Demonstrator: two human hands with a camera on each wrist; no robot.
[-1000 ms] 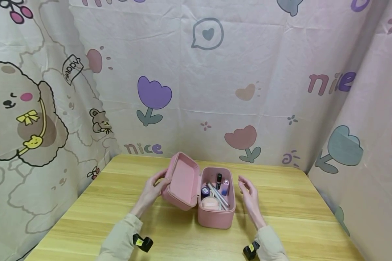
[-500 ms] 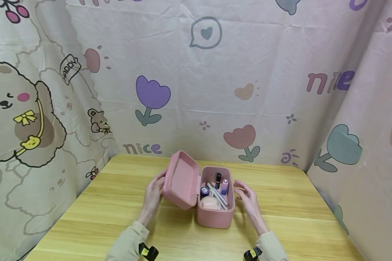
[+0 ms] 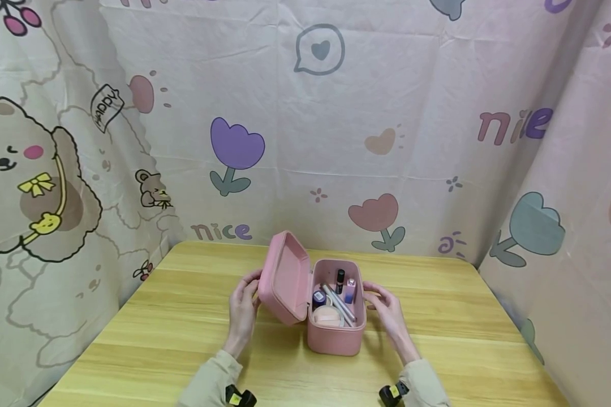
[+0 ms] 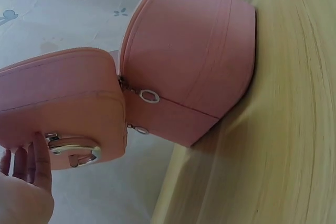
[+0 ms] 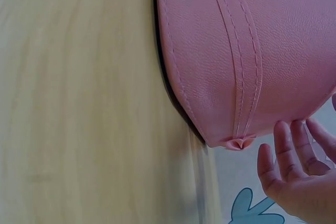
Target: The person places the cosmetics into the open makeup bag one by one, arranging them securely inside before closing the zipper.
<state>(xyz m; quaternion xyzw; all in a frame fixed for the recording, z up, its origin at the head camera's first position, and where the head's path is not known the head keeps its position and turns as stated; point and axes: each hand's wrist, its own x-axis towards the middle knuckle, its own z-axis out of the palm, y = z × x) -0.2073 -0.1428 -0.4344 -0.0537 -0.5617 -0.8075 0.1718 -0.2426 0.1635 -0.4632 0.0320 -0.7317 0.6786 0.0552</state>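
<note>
A pink vanity case (image 3: pixel 334 342) stands upright on the table, its lid (image 3: pixel 271 280) swung out to the left and tilted. Inside lie a black tube (image 3: pixel 340 281), a pink-and-blue tube (image 3: pixel 350 291), slim silver sticks (image 3: pixel 339 305), a dark round jar (image 3: pixel 318 299) and a pale powder puff (image 3: pixel 327 316). My left hand (image 3: pixel 242 311) touches the lid's outer face, fingertips beside a metal-ringed handle (image 4: pixel 79 151) in the left wrist view. At the case's right wall, the fingertips of my right hand (image 3: pixel 387 314) rest with fingers loosely bent.
The wooden table (image 3: pixel 438 339) runs back to a hanging printed cloth (image 3: pixel 305 141), which also covers both sides. Oval zipper pulls (image 4: pixel 149 96) dangle near the lid's hinge side. A black wrist camera (image 3: pixel 240 397) sits at the left sleeve.
The lid has risen and tilted further upright toward the case. My left hand has shifted right along with it, and my right hand has moved left to the case's side.
</note>
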